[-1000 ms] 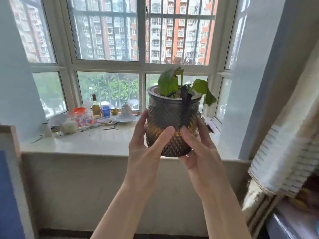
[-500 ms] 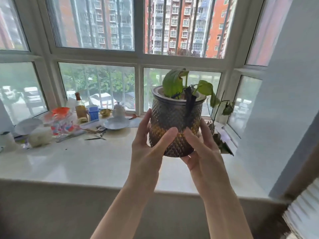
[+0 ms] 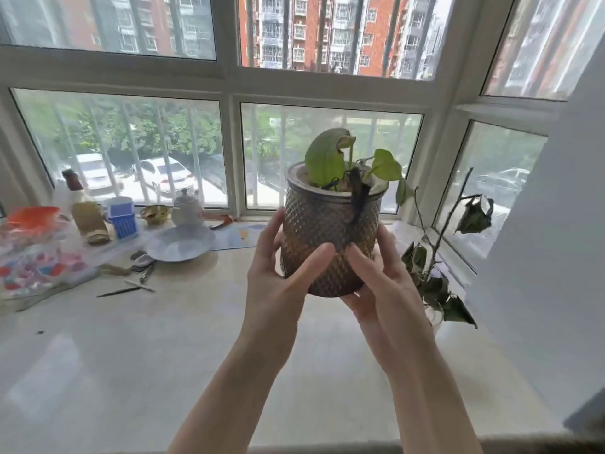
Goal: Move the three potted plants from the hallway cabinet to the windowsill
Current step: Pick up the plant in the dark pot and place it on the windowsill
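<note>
A potted plant [image 3: 330, 234], green leaves in a dark studded brown pot, is held upright in the air above the pale windowsill [image 3: 163, 339]. My left hand [image 3: 278, 276] wraps the pot's left side and my right hand [image 3: 376, 283] cups its right side and base. A second plant [image 3: 435, 290] with dark wilted leaves on thin stems stands on the sill at the right, partly hidden behind my right hand; its container is barely visible.
Clutter fills the sill's far left: a white plate [image 3: 180, 242], white teapot [image 3: 187, 208], blue basket [image 3: 121, 219], bottle [image 3: 86, 214], a patterned jar with an orange lid [image 3: 29, 250] and small tools [image 3: 131, 286]. Window panes close the back, a white wall [image 3: 550, 257] the right.
I have stepped closer to the window, so the sill now lies under the pot. Both hands keep the same hold. The wilted plant at the right has come into view.
</note>
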